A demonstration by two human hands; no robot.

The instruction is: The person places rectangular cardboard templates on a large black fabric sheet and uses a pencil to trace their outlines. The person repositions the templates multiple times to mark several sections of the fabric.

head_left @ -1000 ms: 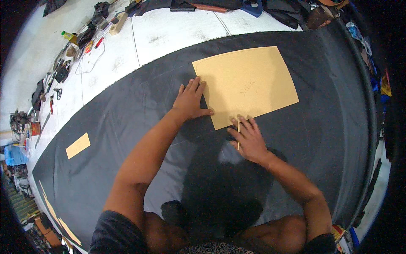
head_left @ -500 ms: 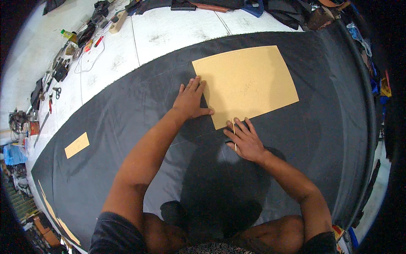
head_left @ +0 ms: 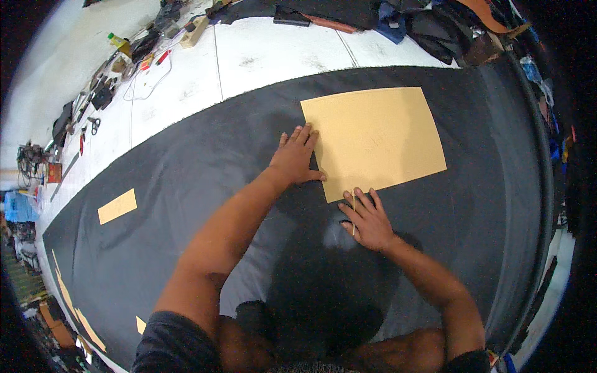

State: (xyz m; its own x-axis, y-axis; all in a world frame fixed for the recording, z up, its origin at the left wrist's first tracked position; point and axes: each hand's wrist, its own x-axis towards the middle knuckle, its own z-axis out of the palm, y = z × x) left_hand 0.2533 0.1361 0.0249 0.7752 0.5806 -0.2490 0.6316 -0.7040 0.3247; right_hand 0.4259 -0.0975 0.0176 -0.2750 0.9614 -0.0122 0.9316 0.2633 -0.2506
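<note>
Right hand (head_left: pixel 371 227) first: I'm holding it palm-down, fingers spread, with a thin stick (head_left: pixel 354 214) sitting between them; how firmly it's being gripped I'm not able to tell. Its fingertips are touching the lower edge of the big card (head_left: pixel 382 140), tan. Slightly farther out, to its left, I'm resting the left hand (head_left: pixel 293 160) flat, thumb stretched wide, gripping nothing; fingertips and thumb tip are meeting the card's left edge. So the card is lying just beyond the right hand and right of the left one, flat on black cloth (head_left: pixel 174 205) that is running under both. Left of the hands, nearer me, a card scrap (head_left: pixel 140 324) is poking out beside the dark sleeve (head_left: pixel 175 342), and card strips (head_left: pixel 90 329) are lining the cloth's edge. A small card (head_left: pixel 117 206) is lying well left of the left hand. Beyond both hands, I'm seeing the white table (head_left: pixel 273 50), scissors (head_left: pixel 94 125) and a green-capped bottle (head_left: pixel 119 43) sitting far left, dark fabric (head_left: pixel 438 34) heaping at the far edge.
</note>
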